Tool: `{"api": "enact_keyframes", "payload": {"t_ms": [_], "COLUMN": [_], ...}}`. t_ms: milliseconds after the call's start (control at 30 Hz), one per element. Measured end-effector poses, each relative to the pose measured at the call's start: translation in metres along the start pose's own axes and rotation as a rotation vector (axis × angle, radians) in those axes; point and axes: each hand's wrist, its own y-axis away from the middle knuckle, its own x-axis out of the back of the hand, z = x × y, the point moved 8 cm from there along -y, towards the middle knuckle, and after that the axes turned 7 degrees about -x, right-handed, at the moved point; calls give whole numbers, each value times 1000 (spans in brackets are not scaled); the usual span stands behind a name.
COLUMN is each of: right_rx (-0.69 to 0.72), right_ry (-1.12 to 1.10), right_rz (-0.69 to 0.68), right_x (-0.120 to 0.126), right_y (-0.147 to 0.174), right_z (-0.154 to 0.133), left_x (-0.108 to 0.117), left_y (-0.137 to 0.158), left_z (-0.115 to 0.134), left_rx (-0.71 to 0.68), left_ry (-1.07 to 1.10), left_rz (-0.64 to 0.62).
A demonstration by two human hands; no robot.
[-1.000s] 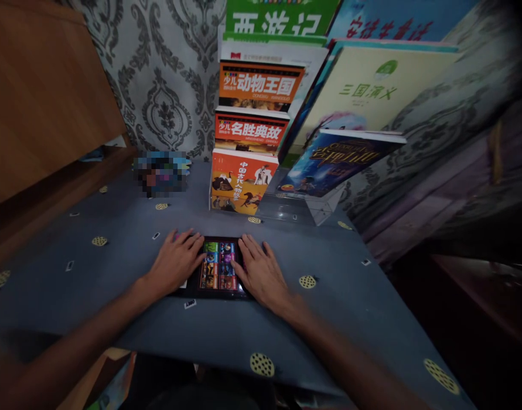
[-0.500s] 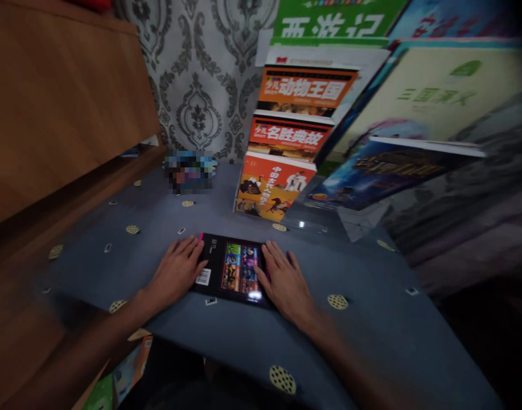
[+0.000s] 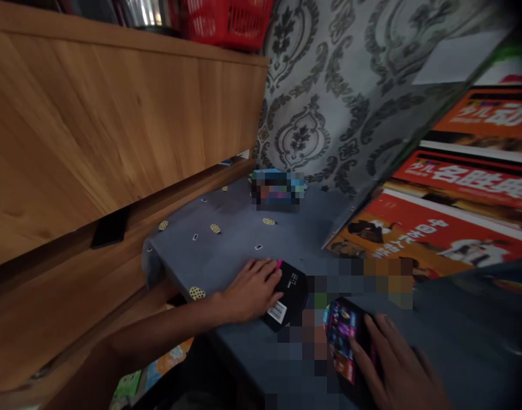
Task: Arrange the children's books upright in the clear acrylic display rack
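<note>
A black book (image 3: pixel 291 287) with a barcode label and small colourful pictures lies on the patterned grey tablecloth (image 3: pixel 239 242). Its middle is hidden by pixelation. My left hand (image 3: pixel 254 293) rests on the book's left edge, fingers stretched over the cover and thumb close to the barcode. On the right edge lies my right hand (image 3: pixel 393 361), its fingers extended and the thumb apart, beside the pictures.
Several books in a clear rack (image 3: pixel 469 230) stand at the right. A wooden cabinet (image 3: pixel 128 125) carrying a red basket (image 3: pixel 229 25) borders the left. Near the wall sits a blue, partly pixelated object (image 3: pixel 267 173). A dark flat item (image 3: pixel 110 229) lies under the cabinet.
The view has swung left, so the table, book and rack appear farther right and more of the cabinet shows. Both hands stay on the book's edges.
</note>
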Motion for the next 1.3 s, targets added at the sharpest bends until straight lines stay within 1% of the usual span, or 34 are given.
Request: {"api": "enact_keyframes", "payload": {"t_ms": [133,200,300,367,500,667,767,833,933,1033,1133,1300], "right_rx": [93,114,167,174,156,230,255,281,349,403,398,327], "right_ry": [51,95,172,203,197,106,49,28,15,14,-12,-111], "right_rz": [86,92,-7,-69,-114,-161,-148,-101,-2,38,41,64], "right_x": [3,6,7,10,26,46,54,59,68,77,87,100], "right_y": [10,17,29,36,47,51,52,53,55,53,45,36], "right_z": [-13,-20,-31,-36,-44,-55,-57,-59,-67,-76,-82,-82], "left_x": [-1,0,0,0,-2,-4,-3,-2,1,0,-6,-14], "left_y": [1,1,3,4,9,11,9,9,11,10,8,4], "left_z": [2,3,4,6,9,10,24,43,78,103,111,109], "left_rx": [-54,-68,-81,-95,-143,-207,-260,-314,-411,-469,-500,-528], "left_ry": [9,19,33,40,43,10,9,40,98,90,24,-6], "left_rz": [2,-5,-2,9,23,24,12,-19,-94,-165,-224,-232]}}
